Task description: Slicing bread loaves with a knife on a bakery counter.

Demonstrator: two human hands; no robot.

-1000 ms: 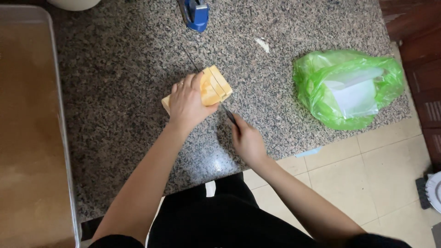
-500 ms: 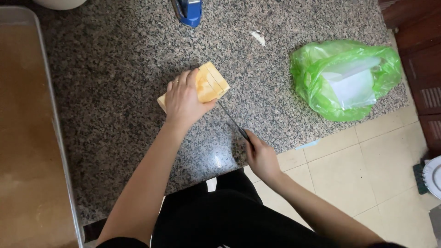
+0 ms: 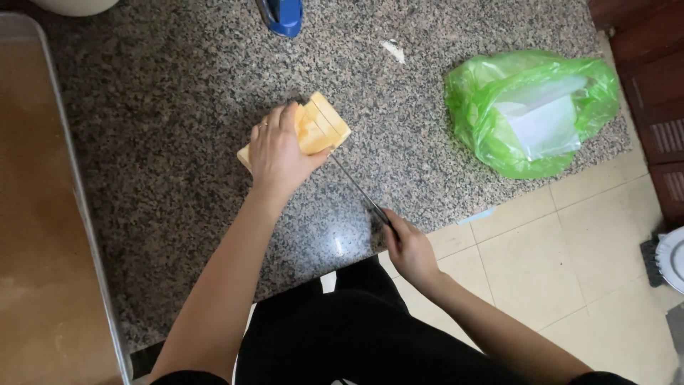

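Note:
A yellow block [image 3: 322, 125], cut into slices at its right end, lies on the speckled granite counter [image 3: 178, 107]. My left hand [image 3: 279, 151] presses down on its left part, fingers over the top. My right hand [image 3: 407, 247] grips the dark handle of a thin-bladed knife [image 3: 354, 185] at the counter's front edge. The blade slants up-left, its tip near the block's lower right side.
A green plastic bag [image 3: 531, 110] holding something white lies on the counter at the right. A blue object [image 3: 283, 14] sits at the far edge. A small white scrap [image 3: 392, 51] lies nearby. A large metal tray [image 3: 43, 214] fills the left side. Tiled floor is lower right.
My right hand has drawn the knife back toward me, from close beside the block to the counter's front edge. My left hand stays on the block.

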